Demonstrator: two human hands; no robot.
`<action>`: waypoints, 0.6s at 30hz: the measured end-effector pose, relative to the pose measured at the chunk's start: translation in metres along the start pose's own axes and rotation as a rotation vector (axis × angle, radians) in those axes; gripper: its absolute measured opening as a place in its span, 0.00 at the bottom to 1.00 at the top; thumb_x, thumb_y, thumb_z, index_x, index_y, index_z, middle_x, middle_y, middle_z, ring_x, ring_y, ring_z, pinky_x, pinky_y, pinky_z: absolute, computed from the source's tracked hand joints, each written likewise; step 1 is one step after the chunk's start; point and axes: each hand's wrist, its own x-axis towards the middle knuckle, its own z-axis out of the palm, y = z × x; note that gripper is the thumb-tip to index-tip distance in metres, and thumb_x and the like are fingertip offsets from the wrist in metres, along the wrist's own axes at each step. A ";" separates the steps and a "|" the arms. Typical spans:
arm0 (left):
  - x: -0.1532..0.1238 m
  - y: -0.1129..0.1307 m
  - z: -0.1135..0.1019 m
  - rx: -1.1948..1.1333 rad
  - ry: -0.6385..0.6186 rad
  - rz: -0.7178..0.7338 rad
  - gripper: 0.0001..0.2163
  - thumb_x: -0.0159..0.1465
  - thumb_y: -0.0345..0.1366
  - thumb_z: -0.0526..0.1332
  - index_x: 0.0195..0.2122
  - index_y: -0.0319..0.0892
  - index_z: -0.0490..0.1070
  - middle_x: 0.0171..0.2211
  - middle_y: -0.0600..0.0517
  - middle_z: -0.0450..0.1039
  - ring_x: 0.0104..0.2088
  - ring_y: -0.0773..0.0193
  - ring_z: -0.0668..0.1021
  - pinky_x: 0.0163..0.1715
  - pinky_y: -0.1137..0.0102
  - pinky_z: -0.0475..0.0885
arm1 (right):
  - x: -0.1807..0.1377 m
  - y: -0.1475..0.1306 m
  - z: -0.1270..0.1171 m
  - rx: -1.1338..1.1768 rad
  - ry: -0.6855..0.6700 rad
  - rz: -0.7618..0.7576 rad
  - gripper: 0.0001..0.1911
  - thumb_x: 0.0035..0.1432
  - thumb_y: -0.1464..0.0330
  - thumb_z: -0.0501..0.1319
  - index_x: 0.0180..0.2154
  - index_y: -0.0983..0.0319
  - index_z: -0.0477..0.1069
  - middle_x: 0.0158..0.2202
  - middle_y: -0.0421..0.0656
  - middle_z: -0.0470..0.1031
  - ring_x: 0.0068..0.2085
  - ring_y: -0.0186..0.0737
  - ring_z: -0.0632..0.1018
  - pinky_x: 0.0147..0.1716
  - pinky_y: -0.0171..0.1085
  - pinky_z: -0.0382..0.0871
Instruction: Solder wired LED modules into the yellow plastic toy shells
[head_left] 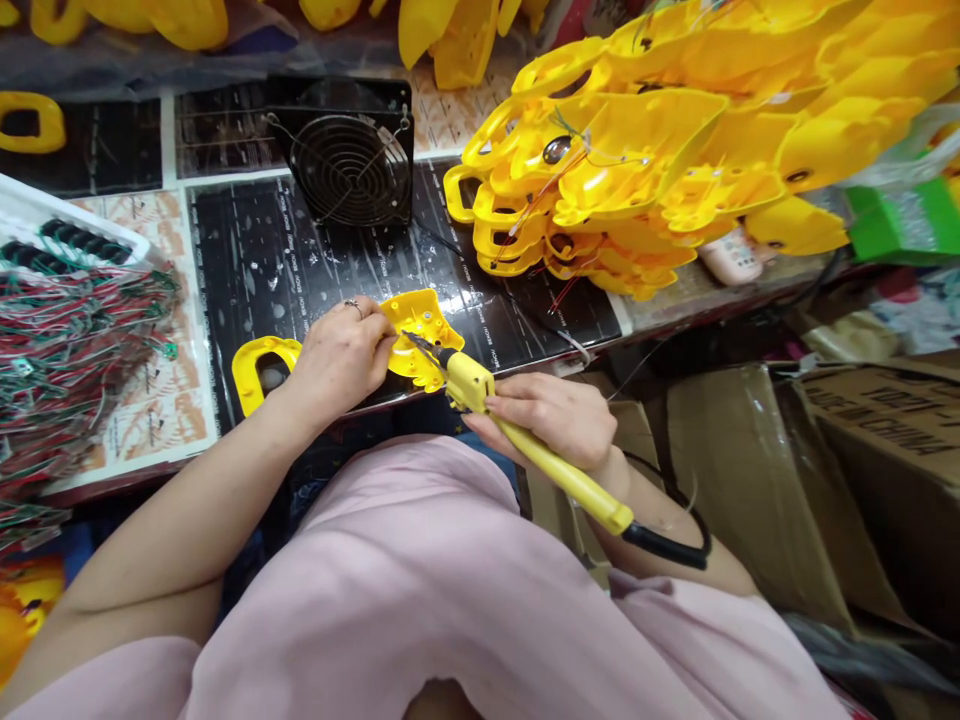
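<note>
My left hand [346, 345] lies across a yellow plastic shell [431, 312] at the table's front edge, its fingers pinched at the shell's inner side. Whether a small wire is also between those fingertips is hidden. A yellow loop handle [247, 378] shows on the other side of this hand, seemingly part of the same shell. In my right hand [559, 415] is a yellow soldering iron [517, 435] with a black cable at its rear. Its dark, pointed tip reaches over the inside of the shell, close to my left fingertips. Tip contact is too small to make out.
Behind the shell stands a black fan [349, 165] with a wire grille. Stacked yellow shells [600, 170] with thin wires fill the back right. Bundled red and green wires [82, 370] lie at left beside a white tray [82, 210]. Cardboard boxes [750, 480] stand at right.
</note>
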 end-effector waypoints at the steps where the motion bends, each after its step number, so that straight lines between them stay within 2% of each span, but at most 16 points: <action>1: 0.000 0.000 0.000 0.004 -0.007 -0.007 0.13 0.70 0.35 0.55 0.37 0.38 0.80 0.41 0.42 0.79 0.40 0.53 0.80 0.43 0.60 0.77 | 0.001 -0.001 -0.002 0.000 -0.009 -0.007 0.07 0.65 0.69 0.69 0.37 0.61 0.72 0.29 0.39 0.81 0.28 0.32 0.82 0.30 0.28 0.79; 7: -0.001 0.002 0.000 -0.004 -0.028 -0.024 0.13 0.70 0.36 0.56 0.38 0.39 0.80 0.42 0.42 0.78 0.40 0.54 0.79 0.43 0.61 0.77 | 0.003 -0.005 -0.018 -0.016 0.017 0.057 0.10 0.61 0.70 0.72 0.39 0.60 0.72 0.31 0.41 0.82 0.29 0.34 0.83 0.31 0.29 0.80; 13: 0.000 0.004 -0.001 0.005 -0.050 -0.050 0.13 0.70 0.35 0.55 0.37 0.39 0.79 0.42 0.42 0.78 0.41 0.53 0.79 0.44 0.60 0.77 | -0.001 -0.005 -0.016 -0.024 0.052 0.073 0.10 0.61 0.70 0.72 0.41 0.58 0.72 0.30 0.39 0.82 0.28 0.36 0.83 0.28 0.31 0.81; 16: 0.001 0.005 -0.002 0.022 -0.067 -0.061 0.13 0.70 0.35 0.55 0.37 0.38 0.79 0.43 0.41 0.78 0.42 0.52 0.79 0.45 0.60 0.77 | -0.001 -0.007 -0.014 -0.061 0.060 0.108 0.13 0.63 0.70 0.70 0.48 0.57 0.73 0.32 0.39 0.83 0.29 0.37 0.84 0.29 0.33 0.83; 18: 0.001 0.006 -0.002 0.030 -0.064 -0.050 0.14 0.70 0.35 0.54 0.37 0.38 0.79 0.42 0.41 0.78 0.41 0.53 0.79 0.45 0.60 0.77 | -0.002 -0.009 -0.015 -0.089 0.067 0.146 0.18 0.64 0.71 0.69 0.54 0.57 0.72 0.35 0.40 0.85 0.30 0.38 0.85 0.32 0.34 0.85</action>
